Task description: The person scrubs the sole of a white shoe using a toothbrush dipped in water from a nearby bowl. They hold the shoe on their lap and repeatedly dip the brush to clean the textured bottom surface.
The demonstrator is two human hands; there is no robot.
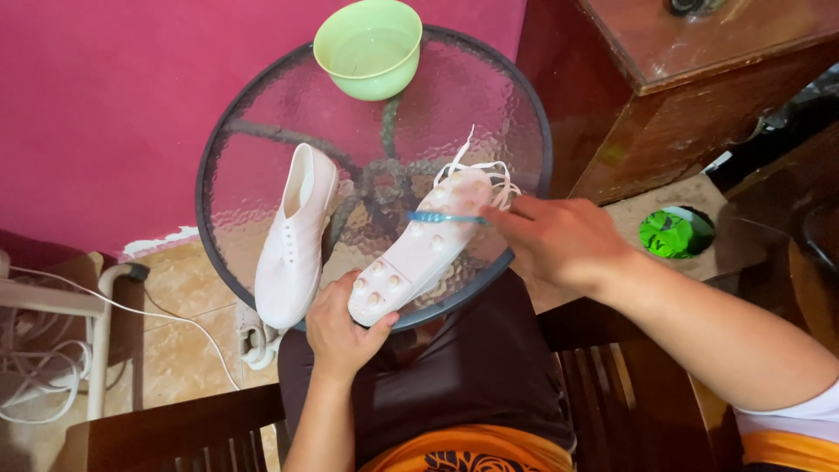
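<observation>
A white studded shoe (pixel 424 245) lies sole-up on the round glass table (pixel 262 122). My left hand (pixel 339 328) grips its heel end at the table's near edge. My right hand (pixel 555 240) holds a blue toothbrush (pixel 446 218) with its head laid across the forepart of the sole. The shoe's white laces (pixel 494 170) trail off toward the far side. A second white shoe (pixel 295 236) rests upright to the left, apart from both hands.
A light green bowl (pixel 369 48) stands at the table's far edge. A dark wooden cabinet (pixel 690 79) is at the right, a green object (pixel 669 234) on the floor beside it. White cords (pixel 52 350) lie at the left. Pink wall behind.
</observation>
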